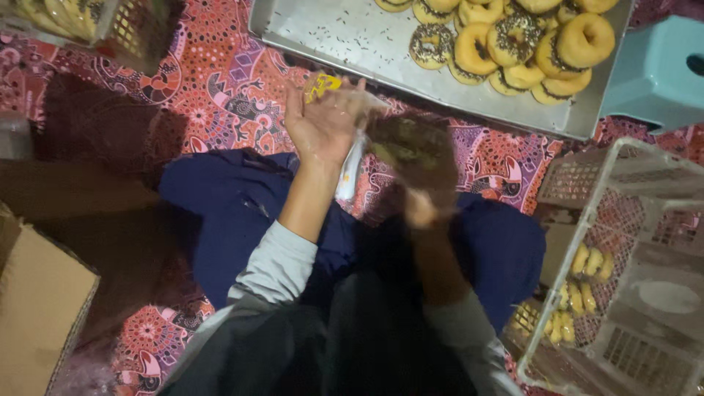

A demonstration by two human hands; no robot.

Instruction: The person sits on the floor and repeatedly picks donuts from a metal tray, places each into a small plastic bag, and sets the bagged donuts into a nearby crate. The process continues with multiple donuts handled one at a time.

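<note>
I take the metal tray (345, 37) as my landmark. Just below its near edge, my left hand (323, 125) is open with the palm up, and its fingers hold loosely the mouth of a clear plastic bag (350, 165) with a yellow label. Right beside it, my right hand (414, 158) is blurred; it seems to carry a chocolate doughnut (407, 147) at the bag, but how tight this grip closes I cannot tell. On the tray's far right part lie sprinkled doughnuts (506, 40). Under the tray is a patterned red cloth (220, 88). Right of the tray stands a teal stool (660, 70), and below that a plastic crate (631, 264).
</note>
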